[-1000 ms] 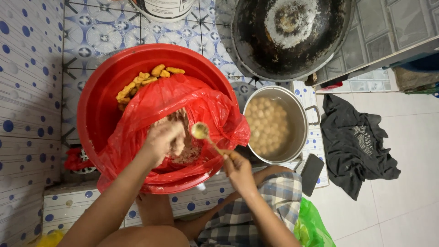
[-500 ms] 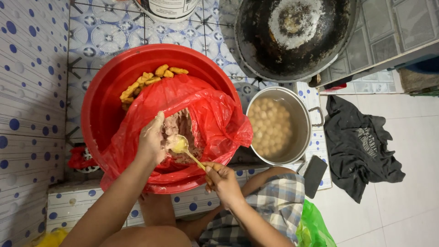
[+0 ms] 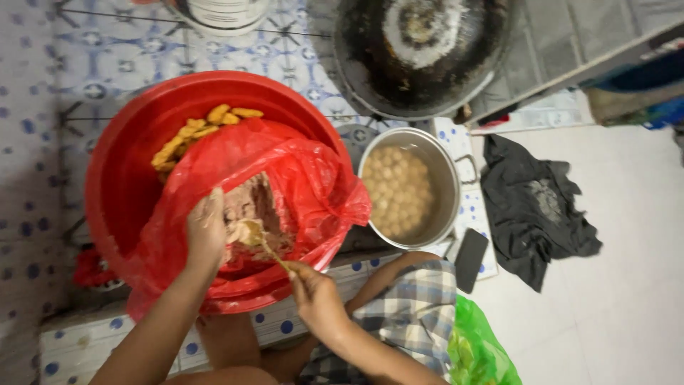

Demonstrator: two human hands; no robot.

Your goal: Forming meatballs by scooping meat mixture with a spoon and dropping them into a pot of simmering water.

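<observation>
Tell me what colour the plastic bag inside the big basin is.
Red, like the basin itself; the plastic bag shows clearly in the head view.

Your way right is hemmed in — the steel pot [image 3: 407,187] stands just beside the red basin [image 3: 117,178], the black wok [image 3: 420,50] behind both. Bare floor [image 3: 627,299] opens beyond the dark cloth [image 3: 534,207].
</observation>
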